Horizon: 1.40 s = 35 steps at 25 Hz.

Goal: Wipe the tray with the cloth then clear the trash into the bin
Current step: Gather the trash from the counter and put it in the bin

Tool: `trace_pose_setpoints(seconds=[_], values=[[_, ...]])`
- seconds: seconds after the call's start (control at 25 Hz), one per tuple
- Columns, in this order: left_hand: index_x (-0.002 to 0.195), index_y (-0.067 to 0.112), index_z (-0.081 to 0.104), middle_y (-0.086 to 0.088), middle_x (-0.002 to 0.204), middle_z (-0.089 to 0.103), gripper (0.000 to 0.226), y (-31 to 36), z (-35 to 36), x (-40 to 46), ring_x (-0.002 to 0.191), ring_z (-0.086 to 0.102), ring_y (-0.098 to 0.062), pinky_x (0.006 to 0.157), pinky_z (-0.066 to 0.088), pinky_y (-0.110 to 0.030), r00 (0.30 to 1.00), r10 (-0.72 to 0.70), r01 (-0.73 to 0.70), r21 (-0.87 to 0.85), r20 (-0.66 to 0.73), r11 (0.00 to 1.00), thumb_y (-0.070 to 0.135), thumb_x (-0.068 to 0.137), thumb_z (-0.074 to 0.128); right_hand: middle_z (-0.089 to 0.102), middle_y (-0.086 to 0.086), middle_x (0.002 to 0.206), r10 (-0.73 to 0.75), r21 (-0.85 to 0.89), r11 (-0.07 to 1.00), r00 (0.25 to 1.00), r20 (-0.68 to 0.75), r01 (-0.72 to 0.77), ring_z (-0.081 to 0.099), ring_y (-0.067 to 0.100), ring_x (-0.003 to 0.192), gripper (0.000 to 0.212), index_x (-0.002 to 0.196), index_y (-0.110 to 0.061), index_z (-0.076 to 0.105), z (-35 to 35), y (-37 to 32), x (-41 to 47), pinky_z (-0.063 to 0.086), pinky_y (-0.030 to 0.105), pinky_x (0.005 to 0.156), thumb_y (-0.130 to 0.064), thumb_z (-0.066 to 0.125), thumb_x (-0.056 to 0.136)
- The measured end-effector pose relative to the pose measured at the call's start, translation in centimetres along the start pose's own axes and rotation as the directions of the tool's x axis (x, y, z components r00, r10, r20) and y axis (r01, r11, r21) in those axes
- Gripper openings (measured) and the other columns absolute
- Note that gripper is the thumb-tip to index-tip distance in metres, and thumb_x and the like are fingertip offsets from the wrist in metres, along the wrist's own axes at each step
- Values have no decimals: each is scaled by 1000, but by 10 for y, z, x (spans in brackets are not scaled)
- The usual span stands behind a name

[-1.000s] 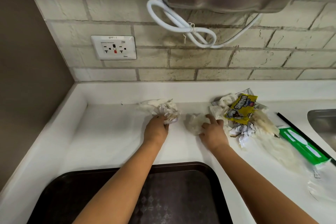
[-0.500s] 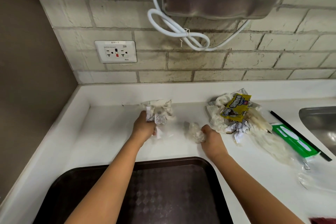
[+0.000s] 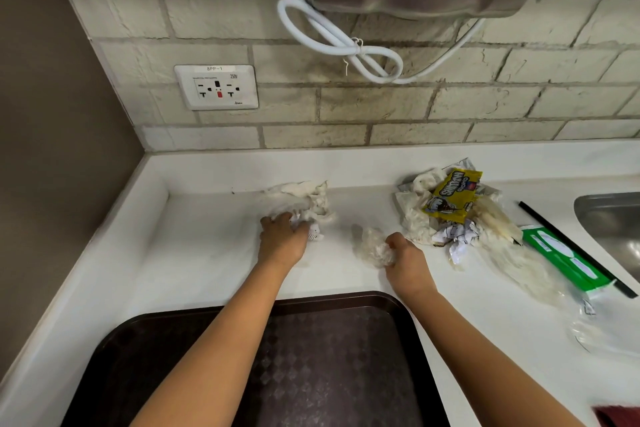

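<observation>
**Both hands gathering trash**

Since a second ago the right hand point(image 3: 405, 258), then pointing, has curled around a clear plastic wad point(image 3: 372, 248). The left hand point(image 3: 282, 236) grips crumpled tissue point(image 3: 304, 199) on the desk point(image 3: 194, 246). The tray point(image 3: 346, 357) is cut off below; the bin is unseen.

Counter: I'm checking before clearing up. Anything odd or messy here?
Yes. Trash lies loose on the counter: a heap with a yellow wrapper by the sink. The left hand grips crumpled paper; the right hand grips a plastic wad.
</observation>
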State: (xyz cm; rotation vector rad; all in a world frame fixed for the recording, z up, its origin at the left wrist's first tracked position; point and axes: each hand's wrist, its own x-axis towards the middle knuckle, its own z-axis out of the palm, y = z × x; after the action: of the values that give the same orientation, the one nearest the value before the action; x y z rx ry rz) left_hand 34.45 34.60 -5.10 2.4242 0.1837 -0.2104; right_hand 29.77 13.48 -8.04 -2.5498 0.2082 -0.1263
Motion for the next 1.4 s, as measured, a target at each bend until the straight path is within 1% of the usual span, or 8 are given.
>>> trace_pose_setpoints(seconds=[0.12,0.32,0.44,0.56,0.72,0.88,1.16,1.4], values=[[123,16,55,-14,130,47,35,1,3,-2,119,49,-29,95,41,-31,1000,17,-17,49,-3,999,25,90,50,62,22,96,0,9,1000,1000,-8,1,57,37,89,32,102,3,54,1,0,0,39,29,69,15,44,73],[120,7,57,-11,103,64,36,3,-20,-14,97,60,-31,72,47,-31,987,-99,58,-285,-129,957,1,91,37,61,22,97,9,12,1000,1000,-9,-8,56,37,91,34,103,2,55,2,1,0,38,28,70,15,44,73],[115,12,55,-7,71,59,36,7,-39,-26,69,61,-30,60,45,-28,990,-140,80,-721,-23,688,-3,89,35,61,21,100,44,14,999,999,4,-44,56,36,94,35,106,1,54,1,-1,-2,39,26,72,14,44,74],[90,20,54,-4,45,61,29,15,-62,-38,41,61,-18,53,44,-25,995,-103,48,-846,-8,531,-2,93,36,61,21,101,75,21,997,997,11,-75,56,36,95,36,107,-1,54,-3,-3,-9,42,29,75,13,42,75],[92,18,60,-9,76,66,12,16,-72,-38,67,66,-20,62,50,-27,987,-159,51,-848,-40,528,25,94,51,63,20,100,123,25,992,991,51,-124,58,36,96,33,108,-2,52,-13,-2,-17,36,24,69,10,40,80],[80,9,56,-3,51,57,15,11,-75,-45,41,54,-10,53,46,-24,976,-207,48,-860,-67,508,18,92,55,64,20,100,149,49,987,987,62,-152,58,34,92,29,108,-3,53,-19,2,-26,35,23,68,6,41,84],[82,10,58,-3,73,66,13,30,-73,-98,58,64,-9,54,54,-19,1000,-7,-16,-895,-22,445,5,93,52,55,8,84,169,293,946,982,-83,-138,49,20,68,34,111,-11,55,-64,-15,-66,35,12,46,4,49,82],[88,10,54,-5,79,63,7,64,-44,-160,53,66,-5,55,56,-19,971,164,97,-909,177,406,7,94,51,57,-1,70,182,559,829,959,-218,-30,54,14,58,16,91,-20,59,-101,-17,-143,45,17,55,-5,59,84]])
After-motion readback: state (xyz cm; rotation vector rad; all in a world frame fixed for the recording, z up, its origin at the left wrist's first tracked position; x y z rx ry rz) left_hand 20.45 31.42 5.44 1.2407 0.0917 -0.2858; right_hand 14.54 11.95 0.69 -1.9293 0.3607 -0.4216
